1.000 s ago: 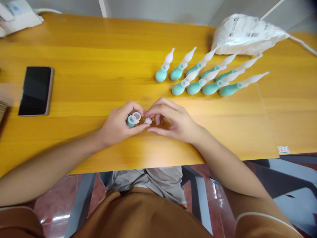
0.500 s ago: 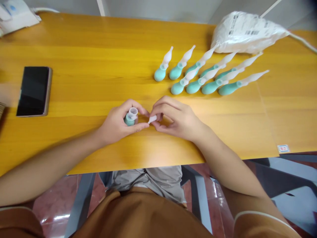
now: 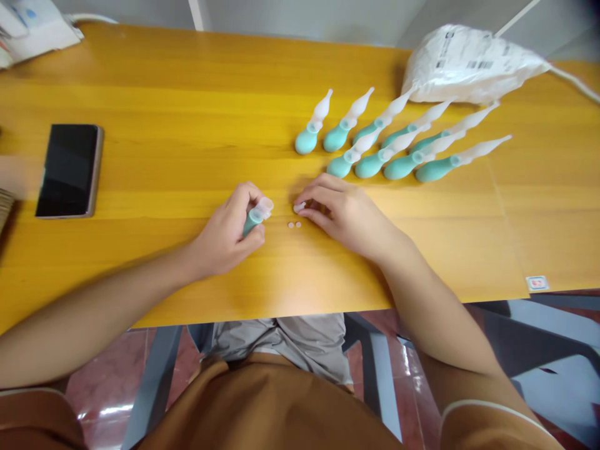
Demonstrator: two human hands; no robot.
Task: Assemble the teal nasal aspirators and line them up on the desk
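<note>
My left hand (image 3: 234, 230) is wrapped around the teal bulb of a nasal aspirator (image 3: 253, 220), whose clear open-ended collar sticks up past the fingers and leans right. Between thumb and fingertips, my right hand (image 3: 342, 212) pinches a small white nozzle tip (image 3: 300, 206) just above the table. Two tiny pale round pieces (image 3: 294, 225) lie on the wood between the hands, nearer the right one. Farther back, several nasal aspirators (image 3: 370, 164) with teal bulbs and long white tips stand in two rows.
On the wooden table (image 3: 178, 137), a dark phone (image 3: 70, 170) lies at left and a white plastic package (image 3: 469, 65) at the back right. A white box (image 3: 37, 31) sits in the far left corner. A small label (image 3: 537, 283) is near the front right edge.
My hands have moved apart, the right one drawing away with the white tip. The bulb in my left hand has tilted rightward. Two tiny round pieces now show on the table.
</note>
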